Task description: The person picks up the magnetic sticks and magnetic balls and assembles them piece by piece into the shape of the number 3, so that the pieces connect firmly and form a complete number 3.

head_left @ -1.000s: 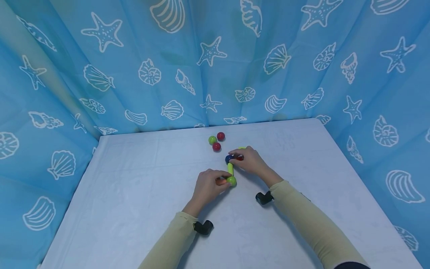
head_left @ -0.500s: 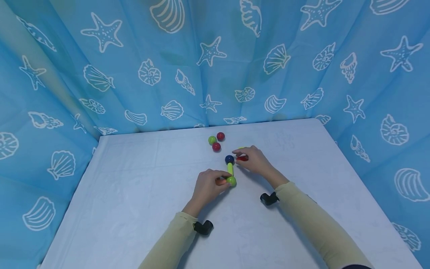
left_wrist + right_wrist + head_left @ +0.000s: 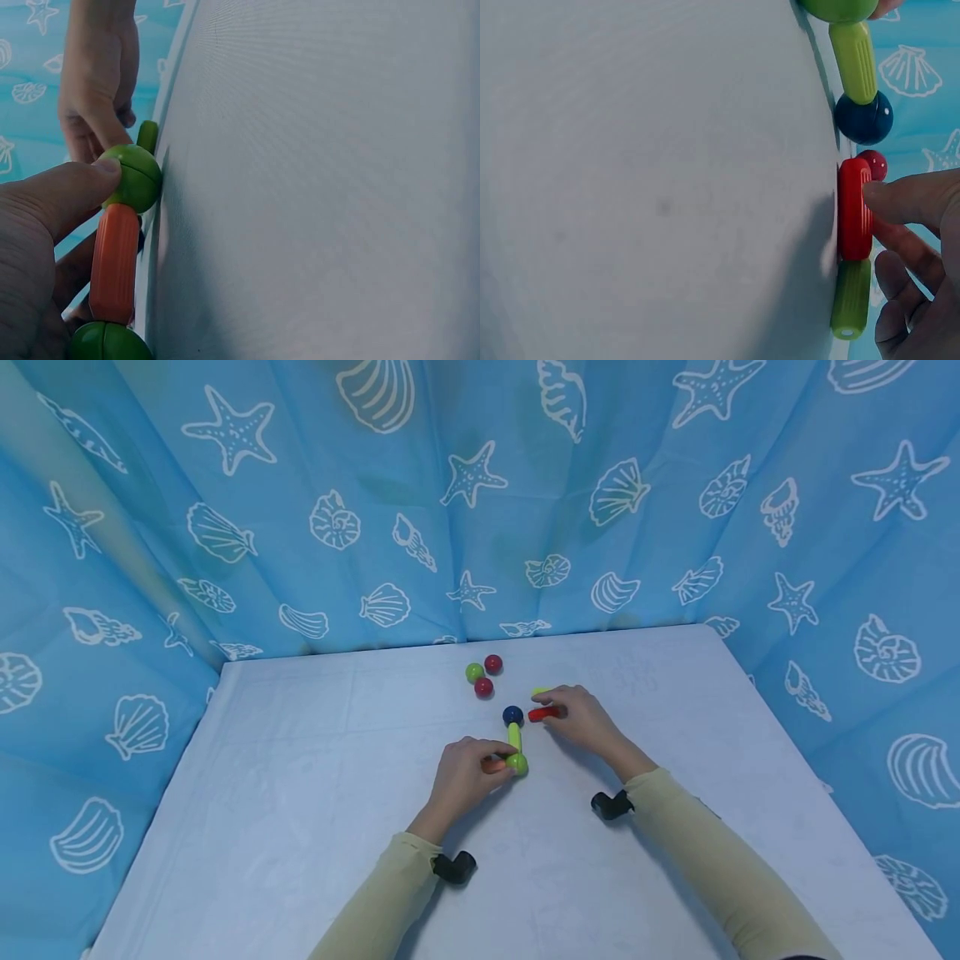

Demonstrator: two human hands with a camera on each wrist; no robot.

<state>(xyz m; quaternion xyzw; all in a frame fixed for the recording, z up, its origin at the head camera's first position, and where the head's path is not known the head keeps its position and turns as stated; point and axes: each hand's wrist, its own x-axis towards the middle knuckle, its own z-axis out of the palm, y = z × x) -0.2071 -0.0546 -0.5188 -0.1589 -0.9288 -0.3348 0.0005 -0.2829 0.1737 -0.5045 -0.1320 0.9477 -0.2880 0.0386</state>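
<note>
In the head view my left hand (image 3: 467, 772) pinches a green toy ball (image 3: 517, 764) at the near end of a yellow-green rod (image 3: 514, 737). A dark blue ball (image 3: 513, 716) sits at that rod's far end. An orange rod (image 3: 114, 262) joins the held ball to another green ball (image 3: 110, 343) in the left wrist view. My right hand (image 3: 581, 718) has its thumb on a red rod (image 3: 855, 210) and fingers behind it. That rod lies just right of the blue ball, apart from it. A loose green rod (image 3: 851, 298) lies beside the red one, partly hidden in the head view.
Farther back on the white table (image 3: 322, 777), two red balls (image 3: 483, 687) and a green ball (image 3: 475, 672) sit close together. A blue curtain (image 3: 420, 527) with shell prints stands behind the table and along its sides. Both wrists carry black cameras (image 3: 454, 867).
My right hand has let go of the blue ball and moved right, baring more of the red rod. The left hand has stayed on the green ball.
</note>
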